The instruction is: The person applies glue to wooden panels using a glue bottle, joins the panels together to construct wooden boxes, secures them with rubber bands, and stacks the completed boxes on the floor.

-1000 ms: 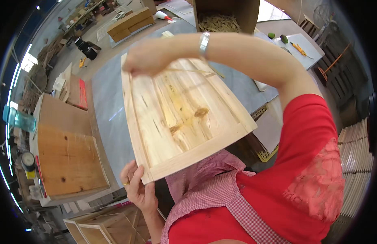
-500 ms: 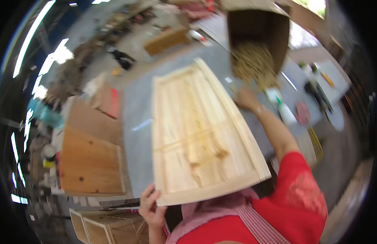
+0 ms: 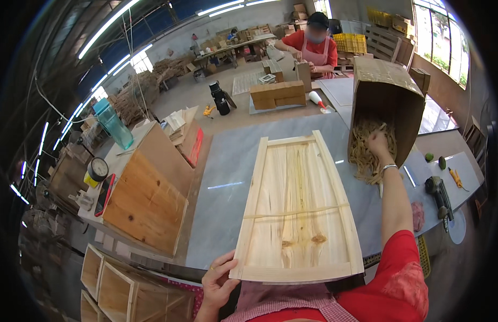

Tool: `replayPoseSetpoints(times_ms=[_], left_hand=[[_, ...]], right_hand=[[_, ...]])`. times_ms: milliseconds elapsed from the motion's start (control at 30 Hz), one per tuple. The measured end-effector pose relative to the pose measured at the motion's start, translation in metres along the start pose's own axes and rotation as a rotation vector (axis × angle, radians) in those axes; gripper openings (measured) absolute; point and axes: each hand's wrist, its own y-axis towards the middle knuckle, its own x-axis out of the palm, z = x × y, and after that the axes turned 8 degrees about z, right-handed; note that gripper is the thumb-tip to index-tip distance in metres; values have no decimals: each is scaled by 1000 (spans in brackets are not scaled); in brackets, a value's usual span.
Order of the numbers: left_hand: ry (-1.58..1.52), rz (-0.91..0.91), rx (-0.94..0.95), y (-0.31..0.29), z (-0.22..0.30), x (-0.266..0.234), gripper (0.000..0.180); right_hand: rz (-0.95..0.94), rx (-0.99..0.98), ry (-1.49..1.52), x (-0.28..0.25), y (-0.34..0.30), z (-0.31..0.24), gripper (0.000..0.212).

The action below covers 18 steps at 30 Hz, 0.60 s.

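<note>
A pale wooden framed panel (image 3: 302, 177) lies on the grey tabletop, its near end reaching past the edge close to my body. One beige rubber band (image 3: 270, 216) runs across its width. My left hand (image 3: 221, 273) grips the panel's near left corner, thumb and fingers closed on it. Into a tipped cardboard box (image 3: 388, 80) at the right reaches my right hand (image 3: 379, 144). Its fingers are closed among a heap of beige rubber bands (image 3: 364, 153) that spills from the box mouth; the fingertips are partly hidden there.
Left stands a wooden box (image 3: 144, 209) near a teal bottle (image 3: 114, 124). Stacked wooden frames (image 3: 136, 290) are below it. At right lie a power tool (image 3: 439, 196) and an orange-handled tool (image 3: 457, 178). A co-worker (image 3: 319, 48) works across the table, beyond a wooden block (image 3: 278, 96).
My right hand has gone from the tabletop beside the heap into the rubber bands at the box mouth. The view has tilted up, bringing the co-worker in. My left hand still holds the panel.
</note>
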Motion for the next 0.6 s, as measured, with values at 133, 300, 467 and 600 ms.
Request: replayPoseSetpoints(times_ms=[133, 300, 467, 600], left_hand=[[5, 13, -13, 0, 0, 1, 45], [-6, -1, -9, 0, 0, 1, 44], [-5, 12, -16, -1, 0, 2, 45], [-17, -8, -14, -3, -4, 0, 45]], right_hand=[[336, -212, 312, -9, 16, -11, 15], [-392, -175, -222, -26, 19, -34, 17], [-159, -239, 11, -37, 10, -38, 11], [-83, -96, 128, -63, 8, -59, 5]])
